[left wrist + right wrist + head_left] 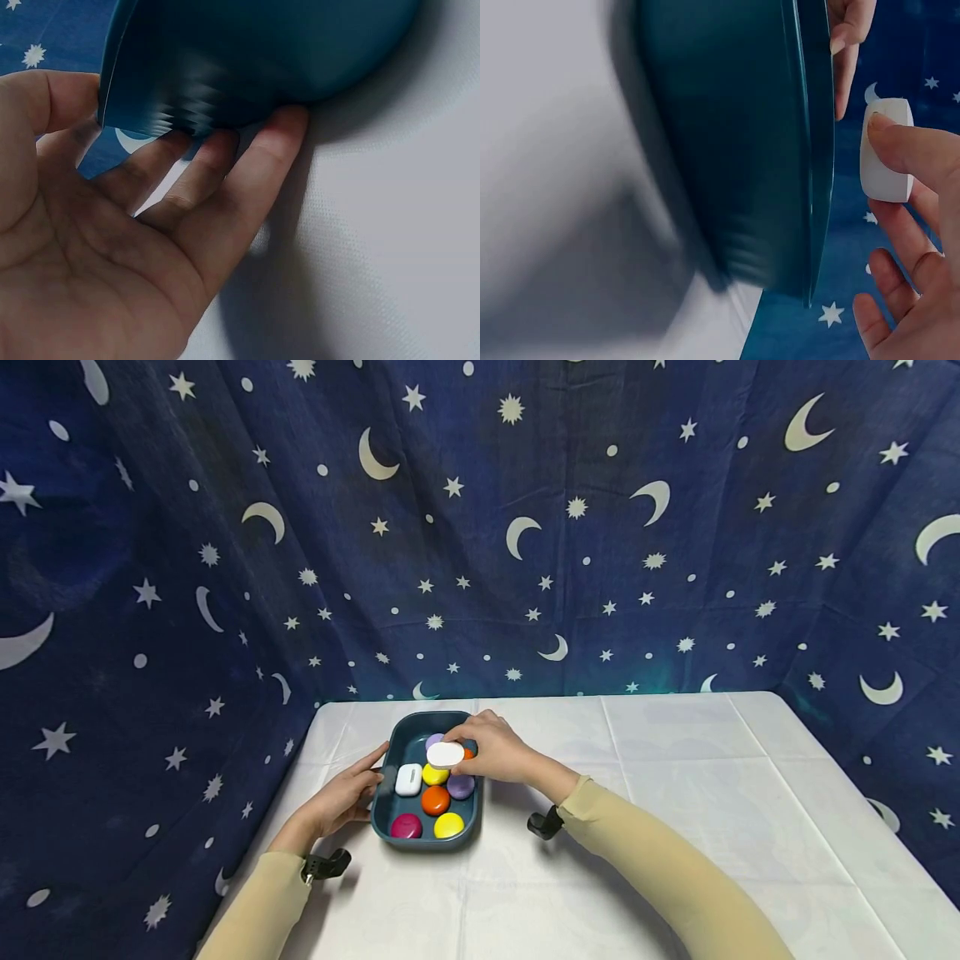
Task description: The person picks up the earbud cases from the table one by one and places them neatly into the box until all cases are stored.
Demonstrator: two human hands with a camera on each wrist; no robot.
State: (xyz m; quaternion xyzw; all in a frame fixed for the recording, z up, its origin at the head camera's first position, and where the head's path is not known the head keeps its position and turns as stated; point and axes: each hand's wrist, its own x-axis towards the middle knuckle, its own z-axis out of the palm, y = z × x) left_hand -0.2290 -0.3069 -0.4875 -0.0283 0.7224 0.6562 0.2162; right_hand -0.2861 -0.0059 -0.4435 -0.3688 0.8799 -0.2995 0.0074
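Note:
A dark teal tub with rounded corners stands on the table, holding several round, glossy pieces. My right hand is over its far right part, pinching a small white rounded block between thumb and fingers. In the head view that white block is above the pieces and partly covers them. My left hand is at the tub's left side; its fingertips touch the outer wall in the left wrist view. Inside the tub lie a white rounded box, a magenta piece, an orange piece, a yellow piece and a purple piece.
A white cloth covers the table, with fold lines running across it. Dark blue curtains patterned with moons and stars hang behind the table and at both sides. Each wrist carries a small black camera.

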